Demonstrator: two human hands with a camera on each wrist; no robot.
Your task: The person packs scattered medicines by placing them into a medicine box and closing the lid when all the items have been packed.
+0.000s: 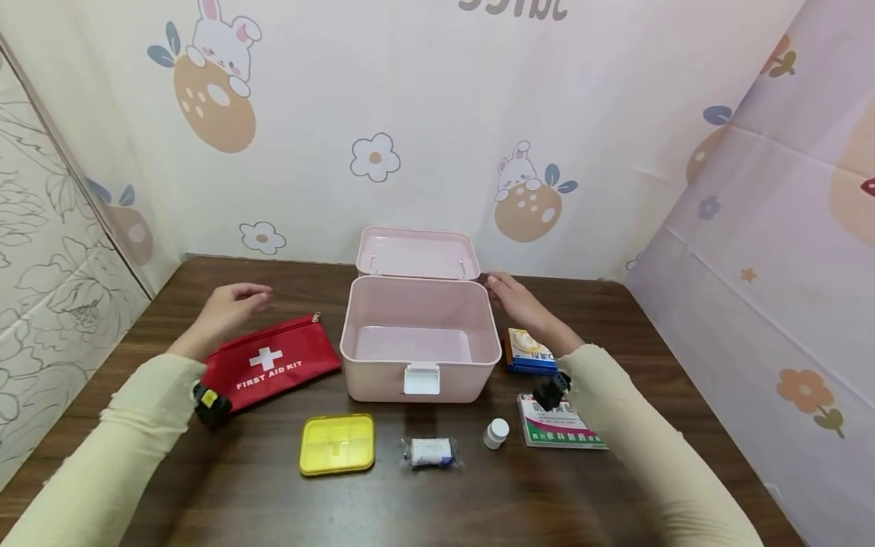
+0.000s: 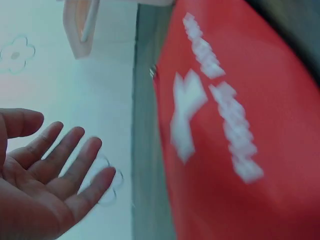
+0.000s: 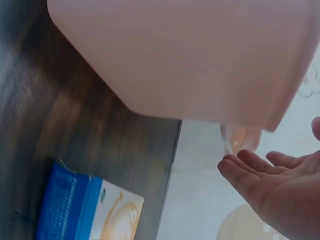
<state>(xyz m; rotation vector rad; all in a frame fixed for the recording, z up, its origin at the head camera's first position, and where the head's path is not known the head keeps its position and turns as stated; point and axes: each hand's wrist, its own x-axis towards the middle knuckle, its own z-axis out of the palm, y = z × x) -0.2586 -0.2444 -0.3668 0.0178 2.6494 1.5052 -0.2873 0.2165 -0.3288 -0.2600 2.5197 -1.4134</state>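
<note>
A pink plastic box (image 1: 421,380) stands mid-table with its lid (image 1: 418,252) tipped back and nothing inside. My right hand (image 1: 517,300) is beside the box's back right corner, fingers extended near the lid; the right wrist view shows the fingertips (image 3: 231,162) close to the lid's edge. Over the red first aid pouch (image 1: 276,361) hovers my left hand (image 1: 229,308), empty, its fingers loosely spread in the left wrist view. Below my right forearm lie a blue and white box (image 1: 529,351) and a green and white medicine carton (image 1: 554,425).
In front of the pink box are a yellow pill case (image 1: 337,444), a wrapped bandage roll (image 1: 431,453) and a small white bottle (image 1: 495,434). A patterned cloth wall (image 1: 424,99) rises behind the wooden table (image 1: 410,509).
</note>
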